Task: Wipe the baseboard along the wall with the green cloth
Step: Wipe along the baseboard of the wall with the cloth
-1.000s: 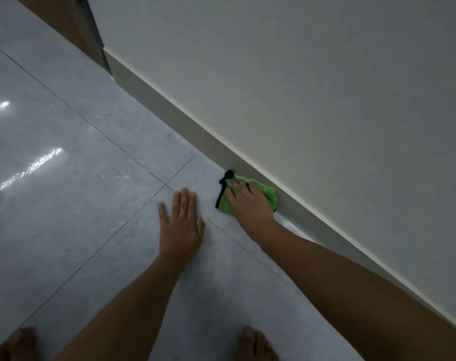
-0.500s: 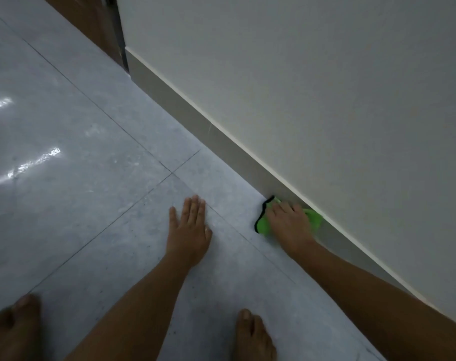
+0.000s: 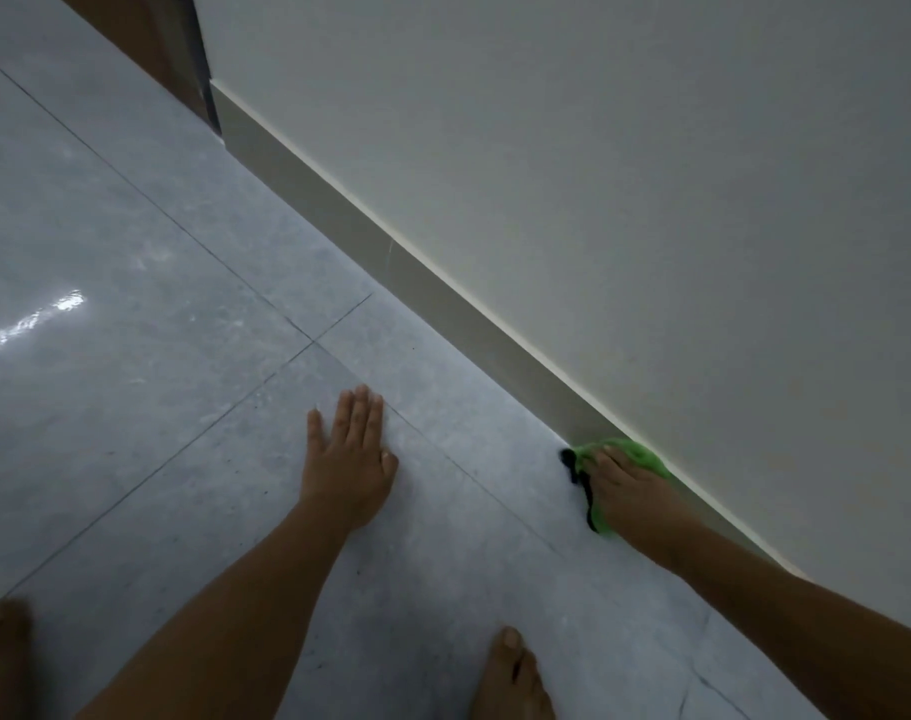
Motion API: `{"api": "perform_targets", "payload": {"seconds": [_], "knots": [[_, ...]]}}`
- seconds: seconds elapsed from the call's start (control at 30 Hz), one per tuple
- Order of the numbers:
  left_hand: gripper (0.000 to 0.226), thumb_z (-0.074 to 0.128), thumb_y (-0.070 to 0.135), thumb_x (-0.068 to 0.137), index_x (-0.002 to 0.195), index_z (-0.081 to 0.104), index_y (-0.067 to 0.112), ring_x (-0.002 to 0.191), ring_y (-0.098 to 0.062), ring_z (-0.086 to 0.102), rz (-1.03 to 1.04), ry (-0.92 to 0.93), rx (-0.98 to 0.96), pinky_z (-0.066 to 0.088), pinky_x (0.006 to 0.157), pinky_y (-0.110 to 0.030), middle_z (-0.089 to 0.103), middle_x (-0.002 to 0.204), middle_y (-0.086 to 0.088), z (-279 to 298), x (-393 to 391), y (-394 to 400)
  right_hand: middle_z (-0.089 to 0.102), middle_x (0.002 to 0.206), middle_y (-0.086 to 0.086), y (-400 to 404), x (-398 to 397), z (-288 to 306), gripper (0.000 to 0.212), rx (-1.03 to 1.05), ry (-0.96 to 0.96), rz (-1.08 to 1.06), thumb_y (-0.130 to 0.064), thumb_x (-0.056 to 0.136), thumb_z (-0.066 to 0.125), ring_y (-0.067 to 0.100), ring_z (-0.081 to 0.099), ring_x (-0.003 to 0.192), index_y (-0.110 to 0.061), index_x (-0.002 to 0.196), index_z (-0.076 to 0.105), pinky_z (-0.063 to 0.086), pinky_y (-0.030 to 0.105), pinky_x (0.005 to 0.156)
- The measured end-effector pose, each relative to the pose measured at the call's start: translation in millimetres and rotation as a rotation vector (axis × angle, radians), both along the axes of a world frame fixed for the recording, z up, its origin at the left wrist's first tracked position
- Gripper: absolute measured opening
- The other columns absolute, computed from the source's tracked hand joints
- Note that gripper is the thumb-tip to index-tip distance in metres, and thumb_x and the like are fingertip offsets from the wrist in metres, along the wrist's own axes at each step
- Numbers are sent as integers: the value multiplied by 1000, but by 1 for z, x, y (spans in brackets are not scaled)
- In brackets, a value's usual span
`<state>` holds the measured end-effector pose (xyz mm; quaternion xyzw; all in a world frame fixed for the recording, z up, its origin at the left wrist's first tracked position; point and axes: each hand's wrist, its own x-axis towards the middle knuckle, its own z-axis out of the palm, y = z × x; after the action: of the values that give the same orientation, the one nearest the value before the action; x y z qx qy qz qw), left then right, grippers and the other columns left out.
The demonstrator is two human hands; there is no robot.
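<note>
The green cloth (image 3: 640,453) with a black edge is bunched against the foot of the grey baseboard (image 3: 443,298), which runs diagonally from upper left to lower right under the pale wall. My right hand (image 3: 630,491) lies on top of the cloth and presses it to the baseboard, covering most of it. Flat on the floor tile to the left rests my left hand (image 3: 349,459), fingers spread a little and holding nothing.
The glossy grey tiled floor (image 3: 157,330) stretches to the left with light reflections. A brown door frame (image 3: 146,39) stands at the baseboard's far end. My bare feet, one (image 3: 510,678) and the other (image 3: 1,662), are at the bottom edge.
My right hand has slid the cloth along the baseboard to the right, away from the door frame. My left hand has stayed planted on the floor while the view shifted.
</note>
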<state>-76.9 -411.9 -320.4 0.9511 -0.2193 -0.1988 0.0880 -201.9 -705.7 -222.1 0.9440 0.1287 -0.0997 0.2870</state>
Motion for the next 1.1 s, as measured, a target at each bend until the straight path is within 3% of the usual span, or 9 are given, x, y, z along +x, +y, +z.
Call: {"api": "perform_targets", "payload": {"seconds": [0.13,0.2,0.3,0.4,0.5,0.63,0.77,0.9,1.1], "knots": [[67,16,40,98,145,-21,9,146,-26,-19,9,32,12,-7,118,-54,-22,158,-12,5,1,-3,76,85,10,5,5,9,38,44,104,-85,-13,47,87,25,73,79,-2,82,78,60,38,78],[67,16,40,99,146,-19,9,146,-26,-19,14,34,13,-7,118,-53,-21,158,-13,8,2,-5,74,96,13,21,32,14,40,115,85,-63,-13,60,80,28,70,89,1,96,74,55,39,86],[64,15,39,99,147,-17,10,146,-24,-17,74,-9,-24,-7,119,-51,-17,159,-11,7,1,-11,75,99,11,56,94,16,31,231,-164,110,-6,75,55,28,70,90,-4,99,75,56,36,83],[63,13,41,98,145,-19,13,143,-21,-23,110,-52,-53,-10,118,-51,-20,158,-9,-2,1,-15,53,139,14,93,154,2,42,40,-97,117,-11,92,37,30,48,128,-7,129,57,35,47,108],[64,9,43,97,146,-20,14,141,-21,-26,110,-88,-61,-12,118,-51,-24,155,-7,-12,2,-14,33,153,12,113,177,-27,47,-247,89,37,-24,96,45,30,20,141,-9,141,42,13,63,111],[65,12,43,98,146,-20,14,143,-21,-24,74,-75,-50,-10,118,-51,-25,155,-7,-13,5,-10,39,147,17,88,140,-44,49,-316,64,90,-19,95,43,30,33,134,0,140,39,30,44,109],[65,12,43,98,146,-20,13,146,-24,-19,51,-35,-27,-8,119,-51,-22,158,-9,-8,7,-8,58,134,10,38,60,-34,45,-204,138,8,-18,83,61,24,55,119,-10,127,59,44,36,99],[67,12,44,98,146,-18,9,146,-26,-18,81,-5,2,-10,116,-53,-19,158,-12,0,9,-16,39,147,19,16,17,-29,58,-138,330,-236,-9,90,54,31,40,131,-2,143,31,32,44,106],[66,13,44,98,146,-17,11,146,-25,-19,65,-89,-59,-11,116,-54,-19,158,-11,-9,-1,-37,63,127,8,77,96,-14,35,123,-82,-169,-18,86,57,26,58,108,-15,121,60,44,36,91]]}}
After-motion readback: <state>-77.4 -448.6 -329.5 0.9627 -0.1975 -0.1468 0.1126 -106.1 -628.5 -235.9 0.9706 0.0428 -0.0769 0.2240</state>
